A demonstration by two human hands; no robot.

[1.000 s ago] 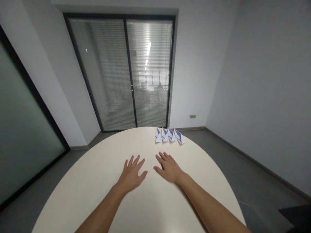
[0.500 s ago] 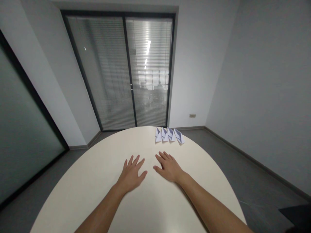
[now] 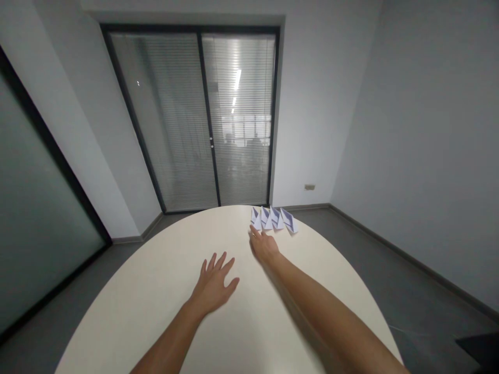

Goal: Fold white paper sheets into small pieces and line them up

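Several folded white paper pieces (image 3: 276, 218) stand in a row near the far edge of the round table. My right hand (image 3: 265, 245) reaches out just in front of the leftmost paper piece (image 3: 256, 218), its fingertips close to the lower edge. I cannot tell whether they touch it. Its index finger is stretched forward, and nothing shows in the hand. My left hand (image 3: 215, 284) is palm down over the middle of the table, fingers spread and holding nothing.
The cream round table (image 3: 156, 291) fills the lower view. Beyond it is a dark-framed glass partition (image 3: 171, 130) with blinds. White walls (image 3: 421, 130) stand on the right, and a dark object (image 3: 479, 349) is at the lower right edge.
My right hand has moved forward from the middle of the table to the leftmost folded paper. My left hand stays spread in nearly the same place. The paper row looks unchanged.
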